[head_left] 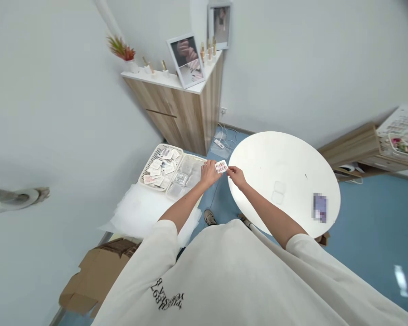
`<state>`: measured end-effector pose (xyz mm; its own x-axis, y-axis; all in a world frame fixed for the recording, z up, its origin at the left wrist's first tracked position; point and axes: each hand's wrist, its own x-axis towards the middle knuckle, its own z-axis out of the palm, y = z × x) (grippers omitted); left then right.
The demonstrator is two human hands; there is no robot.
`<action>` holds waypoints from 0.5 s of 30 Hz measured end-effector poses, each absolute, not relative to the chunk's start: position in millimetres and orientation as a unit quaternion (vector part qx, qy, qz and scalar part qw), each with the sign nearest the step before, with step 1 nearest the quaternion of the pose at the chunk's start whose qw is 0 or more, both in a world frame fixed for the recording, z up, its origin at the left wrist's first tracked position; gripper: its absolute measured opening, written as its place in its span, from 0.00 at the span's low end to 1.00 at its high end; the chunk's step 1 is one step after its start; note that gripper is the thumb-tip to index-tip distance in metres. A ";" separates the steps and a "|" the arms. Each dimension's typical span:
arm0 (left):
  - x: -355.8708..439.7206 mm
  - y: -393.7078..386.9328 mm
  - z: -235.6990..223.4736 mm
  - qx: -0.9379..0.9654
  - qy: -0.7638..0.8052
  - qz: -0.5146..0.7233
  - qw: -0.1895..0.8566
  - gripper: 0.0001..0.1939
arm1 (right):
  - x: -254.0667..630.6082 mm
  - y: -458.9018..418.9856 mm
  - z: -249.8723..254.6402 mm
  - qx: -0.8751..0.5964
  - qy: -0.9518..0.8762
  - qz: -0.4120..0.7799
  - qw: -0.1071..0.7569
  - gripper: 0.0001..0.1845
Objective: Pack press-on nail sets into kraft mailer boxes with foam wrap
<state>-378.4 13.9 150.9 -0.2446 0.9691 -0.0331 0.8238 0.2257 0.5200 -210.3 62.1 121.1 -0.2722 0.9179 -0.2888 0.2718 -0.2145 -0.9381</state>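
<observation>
A small white card with rows of pinkish press-on nails (pixel 221 166) is held up between my two hands, over the gap between the baskets and the round table. My left hand (pixel 209 172) grips its left side, fingers closed. At the card's right edge, my right hand (pixel 237 175) pinches with thumb and fingertips. On the white round table (pixel 258 154) lies an open transparent plastic box (pixel 278 192). To the left of my left hand, a white basket (pixel 143 174) is full of white cards, and beside it another basket contains transparent plastic boxes (pixel 185 174).
White foam sheets (pixel 132 210) lie in front of the baskets, near flattened cardboard (pixel 95 276). A wooden corner cabinet (pixel 177 106) bears picture frames (pixel 187 61) and small bottles. A power strip (pixel 219 143) lies on the floor. A blurred purple item (pixel 320 208) rests on the table.
</observation>
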 end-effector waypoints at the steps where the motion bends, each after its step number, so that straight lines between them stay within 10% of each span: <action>1: -359.1 17.5 148.4 0.598 0.752 0.203 0.187 0.28 | -190.6 62.4 121.7 -0.543 -0.545 0.571 0.287 0.17; 15: -118.2 56.0 121.3 0.716 0.611 0.189 0.280 0.16 | 69.5 66.7 104.5 -0.607 -0.553 0.495 0.283 0.15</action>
<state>-118.2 56.0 121.3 0.1813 0.9808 -0.0713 0.7688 -0.0961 0.6323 69.5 66.7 104.5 -0.1018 0.9522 -0.2880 0.3917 -0.2277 -0.8914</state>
